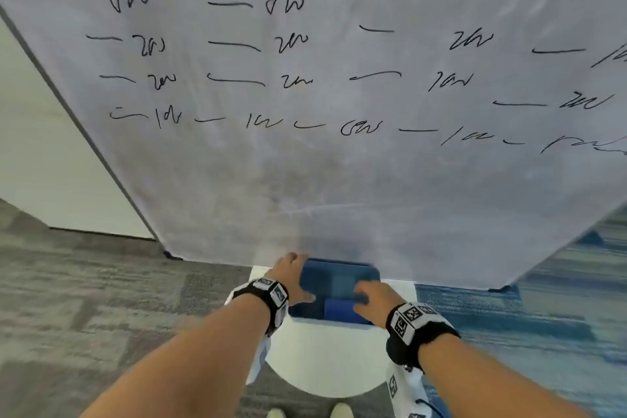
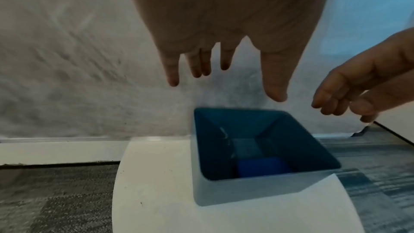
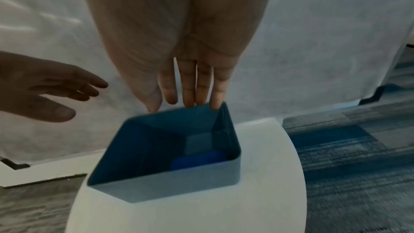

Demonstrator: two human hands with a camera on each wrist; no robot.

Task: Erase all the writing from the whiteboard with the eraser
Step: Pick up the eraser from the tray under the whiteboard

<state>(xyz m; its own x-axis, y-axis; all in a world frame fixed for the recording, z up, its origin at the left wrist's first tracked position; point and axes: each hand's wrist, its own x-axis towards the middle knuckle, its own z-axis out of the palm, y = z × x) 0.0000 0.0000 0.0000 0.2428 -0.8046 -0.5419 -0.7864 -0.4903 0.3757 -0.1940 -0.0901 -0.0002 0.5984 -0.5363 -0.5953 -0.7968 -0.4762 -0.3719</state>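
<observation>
A large whiteboard (image 1: pixel 322 173) fills the upper head view, with several rows of black scribbles (image 1: pixel 234 44) across its top half; its lower part is smudged grey. Below it a blue bin (image 1: pixel 334 276) stands on a white round table (image 1: pixel 325 360), and a bright blue eraser (image 2: pixel 261 166) (image 3: pixel 198 159) lies at its bottom. My left hand (image 1: pixel 291 276) hovers at the bin's left rim with straight fingers (image 2: pixel 274 84), holding nothing. My right hand (image 1: pixel 371 297) is over the bin's opening, its fingers (image 3: pixel 188 88) straight and pointing down, also empty.
Grey carpet (image 1: pixel 84 299) lies to the left and blue carpet (image 1: pixel 543 316) to the right of the table. A pale wall (image 1: pixel 40 146) runs left of the board. The board's feet (image 1: pixel 502 288) stand on the floor at its lower corners. My shoes (image 1: pixel 339 411) show beneath the table edge.
</observation>
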